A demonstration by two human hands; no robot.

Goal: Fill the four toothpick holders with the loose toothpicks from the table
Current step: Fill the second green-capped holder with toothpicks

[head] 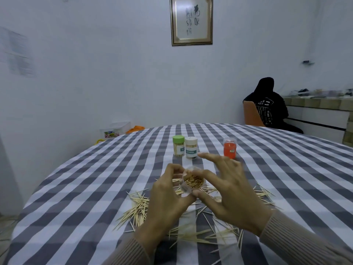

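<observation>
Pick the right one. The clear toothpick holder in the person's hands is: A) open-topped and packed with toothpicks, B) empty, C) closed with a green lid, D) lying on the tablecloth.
A: the clear holder, gripped by the left hand, shows toothpick ends in its open mouth.

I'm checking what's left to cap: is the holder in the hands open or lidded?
Open: the clear holder gripped by the left hand shows bare toothpick ends at its mouth, with no lid on it.

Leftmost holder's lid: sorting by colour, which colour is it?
Green, on the leftmost holder's lid, head view.
</observation>
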